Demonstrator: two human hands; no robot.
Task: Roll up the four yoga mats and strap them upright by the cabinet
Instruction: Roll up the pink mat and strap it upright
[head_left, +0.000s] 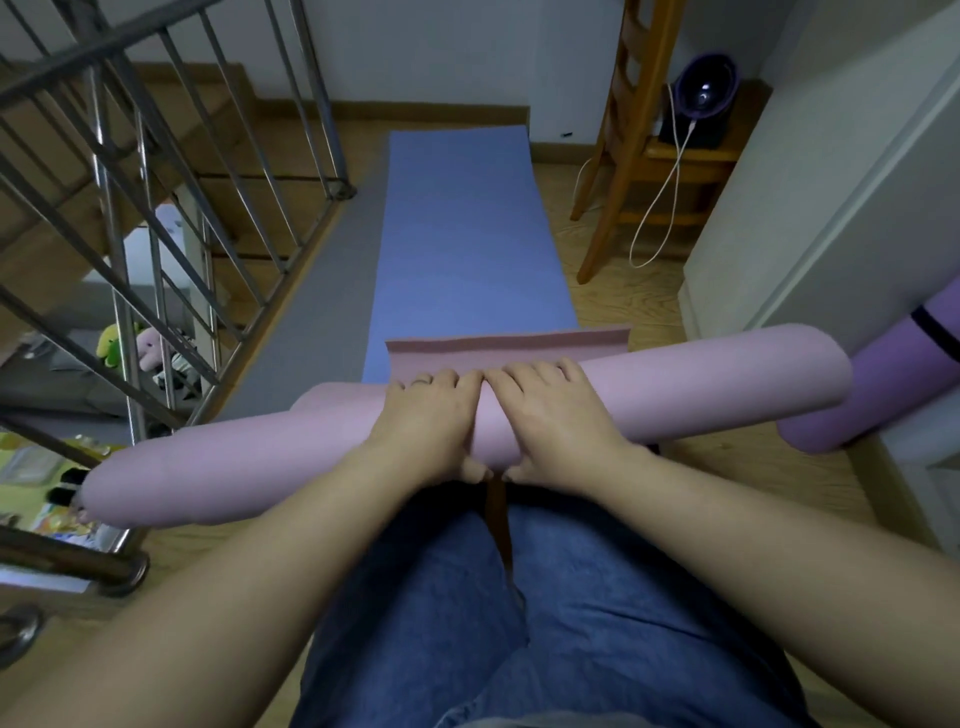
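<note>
the left hand (426, 415) and right hand (550, 410) curl over the fat, soft pink foam mat roll (701, 374) mid-frame, thumbs tucked under. only a short flap (509, 347) is left flat. above it a smooth blue mat (462, 234) and a grey mat (322, 291) lie unrolled. at the right edge a purple rolled mat (852, 384) with a black strap (932, 332) leans by the white cabinet (831, 208).

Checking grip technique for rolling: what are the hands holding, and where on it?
The left hand and right hand grip the pink mat roll at its middle, fingers over the top, thumbs on the near side.
</note>
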